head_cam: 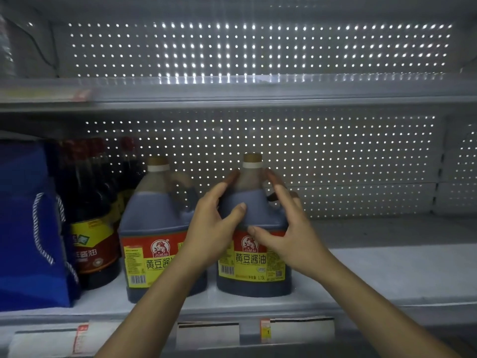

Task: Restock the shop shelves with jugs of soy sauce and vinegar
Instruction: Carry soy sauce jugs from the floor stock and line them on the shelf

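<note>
While both hands steady it, a dark soy sauce jug with a tan cap and red-and-yellow label stands upright on the white lower shelf board, just right of a matching second soy sauce jug and apart from it by a narrow gap. Head view: the left hand curls its fingers round the left shoulder of the jug, thumb lying across the front; the right hand wraps the right shoulder near the moulded handle, thumb resting on the top edge of the label. Further left stand tall dark sauce bottles with red caps and a blue gift bag with cord handles. Behind runs a perforated white back panel, and paper price tags hang on the shelf lip. The step in hand appears to be seating and squaring this jug in its row. A sensible next move would be to let go cleanly, then fill the bare shelf to the right with further jugs, labels facing forward. No vinegar jug can be identified.
</note>
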### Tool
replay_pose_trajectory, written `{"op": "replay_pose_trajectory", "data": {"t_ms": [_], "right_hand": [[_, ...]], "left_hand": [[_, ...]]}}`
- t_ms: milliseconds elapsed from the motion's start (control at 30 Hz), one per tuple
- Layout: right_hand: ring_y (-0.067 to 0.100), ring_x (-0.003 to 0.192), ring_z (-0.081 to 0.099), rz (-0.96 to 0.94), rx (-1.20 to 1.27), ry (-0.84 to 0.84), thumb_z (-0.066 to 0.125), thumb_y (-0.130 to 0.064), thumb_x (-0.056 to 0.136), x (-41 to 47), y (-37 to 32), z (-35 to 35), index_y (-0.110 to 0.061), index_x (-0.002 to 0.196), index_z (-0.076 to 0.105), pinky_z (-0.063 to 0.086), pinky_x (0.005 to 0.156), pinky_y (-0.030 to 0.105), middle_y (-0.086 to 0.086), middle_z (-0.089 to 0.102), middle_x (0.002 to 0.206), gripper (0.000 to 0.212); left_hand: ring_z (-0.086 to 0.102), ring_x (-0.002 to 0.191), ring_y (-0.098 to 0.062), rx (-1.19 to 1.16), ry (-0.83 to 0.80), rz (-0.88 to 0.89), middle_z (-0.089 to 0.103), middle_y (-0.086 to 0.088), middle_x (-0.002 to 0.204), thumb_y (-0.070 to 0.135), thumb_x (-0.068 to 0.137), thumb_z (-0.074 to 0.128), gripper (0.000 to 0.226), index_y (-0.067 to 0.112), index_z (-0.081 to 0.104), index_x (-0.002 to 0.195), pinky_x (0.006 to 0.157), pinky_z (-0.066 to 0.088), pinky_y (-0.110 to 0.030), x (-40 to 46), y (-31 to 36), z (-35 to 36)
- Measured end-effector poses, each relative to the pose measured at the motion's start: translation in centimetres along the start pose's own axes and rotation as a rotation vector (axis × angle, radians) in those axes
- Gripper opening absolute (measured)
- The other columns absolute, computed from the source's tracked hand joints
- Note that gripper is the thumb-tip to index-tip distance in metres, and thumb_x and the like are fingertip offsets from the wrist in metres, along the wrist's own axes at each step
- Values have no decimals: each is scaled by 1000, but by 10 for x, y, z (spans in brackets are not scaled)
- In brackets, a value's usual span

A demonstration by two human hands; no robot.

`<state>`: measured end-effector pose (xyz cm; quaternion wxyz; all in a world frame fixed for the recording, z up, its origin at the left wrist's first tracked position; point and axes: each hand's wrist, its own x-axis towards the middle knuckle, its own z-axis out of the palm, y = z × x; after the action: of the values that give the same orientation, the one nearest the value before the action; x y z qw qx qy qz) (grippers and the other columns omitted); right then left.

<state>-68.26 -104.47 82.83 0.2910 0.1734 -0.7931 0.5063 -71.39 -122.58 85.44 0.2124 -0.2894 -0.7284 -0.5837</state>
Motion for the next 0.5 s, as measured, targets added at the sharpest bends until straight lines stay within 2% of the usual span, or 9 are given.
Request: {"op": "replay_pose_trajectory", "data": {"t_ms": [33,100,200,300,367,433,500], "right_hand": [[-14,123,47,-6,-5,2,85,-32,83,0,-1,0,-69,134,22,52,95,12,-15,40,133,89],[-14,121,47,-16,-23,5,84,-33,83,1,-4,2,-73,131,21,53,94,13,-17,40,129,89],[-8,127,47,-4,-50,12,84,-32,84,-1,-7,6,-60,144,22,53,102,24,-13,38,133,91],[-1,128,50,3,-77,18,84,-33,84,-2,-8,7,-50,156,26,56,100,30,-11,40,134,94],[2,130,51,21,-79,11,84,-35,84,-4,-9,5,-53,156,23,57,99,30,-11,41,136,96],[6,131,52,52,-91,4,84,-38,83,-5,-10,3,-58,155,22,57,98,31,-11,42,135,97],[7,129,54,82,-82,-8,85,-39,83,-4,-12,0,-59,155,21,58,98,32,-12,44,132,98]], "left_hand": [[60,125,-2,-22,-7,14,64,16,135,24,95,69,45,39,57,135,105,52,-32,0,1,-1],[62,118,2,-56,-16,33,67,19,127,7,97,66,47,43,57,127,98,54,-24,0,4,-3],[61,121,2,-88,-6,37,65,17,131,7,98,66,48,39,55,132,101,53,-27,1,1,-3],[58,126,0,-94,-5,35,62,15,137,12,98,67,48,39,54,136,107,51,-35,0,-2,-4],[56,126,2,-86,-9,49,60,16,138,14,98,67,48,40,54,137,107,51,-34,-1,-3,-4],[57,124,4,-95,-13,80,61,19,134,11,97,67,52,48,54,131,105,52,-31,-2,-4,-5],[56,127,1,-94,-22,125,61,19,136,7,95,67,54,44,57,134,106,51,-33,-1,-4,-7]]}}
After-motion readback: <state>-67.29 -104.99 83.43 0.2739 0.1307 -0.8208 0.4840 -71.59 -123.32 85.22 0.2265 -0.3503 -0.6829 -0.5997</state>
